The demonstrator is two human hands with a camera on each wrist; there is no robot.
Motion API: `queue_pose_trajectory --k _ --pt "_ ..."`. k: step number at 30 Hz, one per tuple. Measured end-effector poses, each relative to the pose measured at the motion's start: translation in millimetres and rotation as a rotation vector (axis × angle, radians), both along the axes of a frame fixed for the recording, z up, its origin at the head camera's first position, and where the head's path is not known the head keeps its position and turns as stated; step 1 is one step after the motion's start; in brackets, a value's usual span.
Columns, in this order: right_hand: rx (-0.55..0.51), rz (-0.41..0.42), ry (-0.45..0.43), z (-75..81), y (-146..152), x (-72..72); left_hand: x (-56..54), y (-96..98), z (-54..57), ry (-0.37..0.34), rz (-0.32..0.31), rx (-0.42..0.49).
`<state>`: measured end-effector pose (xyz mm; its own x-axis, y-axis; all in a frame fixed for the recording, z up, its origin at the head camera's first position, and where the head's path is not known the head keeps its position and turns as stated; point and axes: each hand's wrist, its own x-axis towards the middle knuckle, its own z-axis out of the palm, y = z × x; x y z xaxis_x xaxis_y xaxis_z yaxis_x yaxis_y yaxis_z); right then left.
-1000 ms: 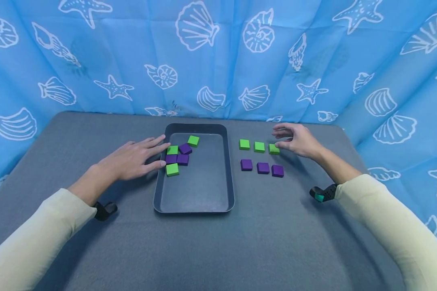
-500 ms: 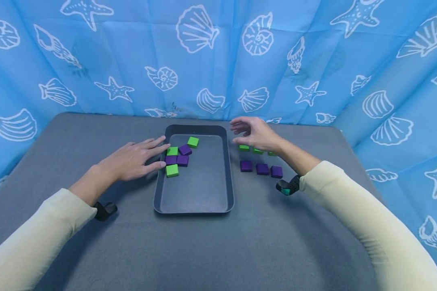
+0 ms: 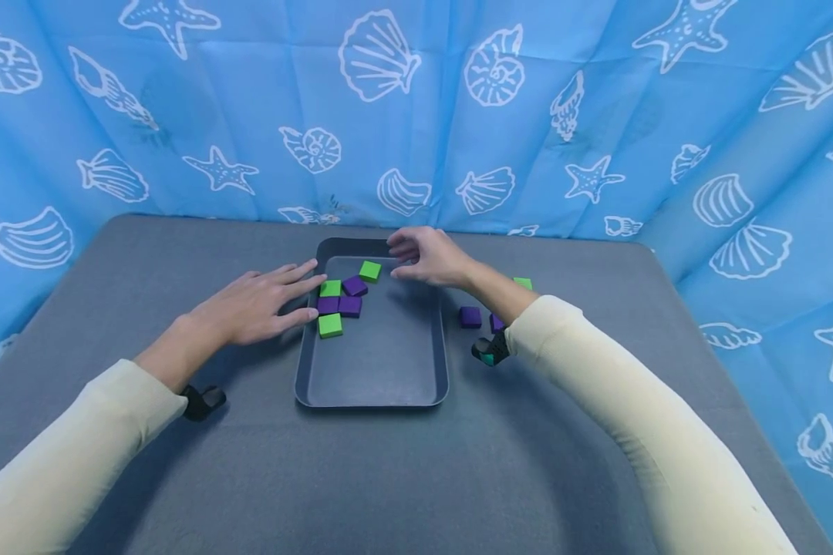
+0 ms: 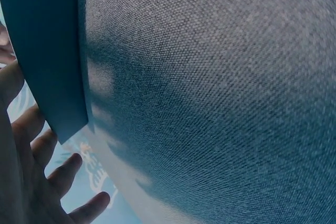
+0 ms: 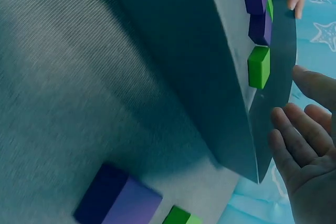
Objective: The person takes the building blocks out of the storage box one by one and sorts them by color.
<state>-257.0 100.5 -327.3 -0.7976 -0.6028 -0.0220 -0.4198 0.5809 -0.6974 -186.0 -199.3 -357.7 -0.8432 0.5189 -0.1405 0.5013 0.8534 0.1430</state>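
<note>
A dark grey rectangular tray [image 3: 382,366] holds three green blocks and three purple blocks, grouped at its left and far side. My left hand [image 3: 253,304] lies spread at the tray's left wall, fingertips right at the rim beside a green block [image 3: 330,287] and a purple block [image 3: 328,305]. Over the tray's far right part hovers my right hand [image 3: 433,258], fingers loosely bent and nothing between them. Nearest its fingertips is the far green block [image 3: 370,270]. The right wrist view shows the bare right palm [image 5: 315,177] beyond the tray wall [image 5: 184,77].
Right of the tray, a purple block [image 3: 470,317] and a green block [image 3: 523,283] lie on the grey table [image 3: 389,478]. My right forearm hides others there. A blue curtain [image 3: 416,116] with white shell prints hangs behind the table.
My right hand has moved left, from beside the green blocks on the table to over the tray, carrying nothing visible. The left hand and the blocks in the tray have stayed still.
</note>
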Motion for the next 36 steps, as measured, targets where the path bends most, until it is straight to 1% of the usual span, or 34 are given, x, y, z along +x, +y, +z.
queue_pose_trajectory --k 7,13,20,25,33,36 --pt "0.054 -0.015 -0.007 -5.3 -16 -2.9 1.2 -0.4 0.5 -0.009 0.004 0.003" --pt "0.094 -0.046 -0.003 -8.0 -25 -6.0 0.6 -0.4 -1.1 -0.004 0.002 0.001" --pt "0.108 -0.048 -0.039 -10.2 -33 -8.6 0.3 -0.2 -1.8 -0.001 -0.004 0.002" --pt "0.130 -0.055 -0.047 -13.0 -36 -10.7 0.1 0.0 -1.7 -0.003 -0.006 0.002" --pt "0.175 -0.116 -0.043 -17.2 -47 -10.9 0.9 -0.5 -1.1 0.000 -0.004 0.005" --pt "0.170 -0.139 -0.048 -19.4 -50 -11.9 0.9 -0.6 -0.7 0.001 -0.004 0.007"
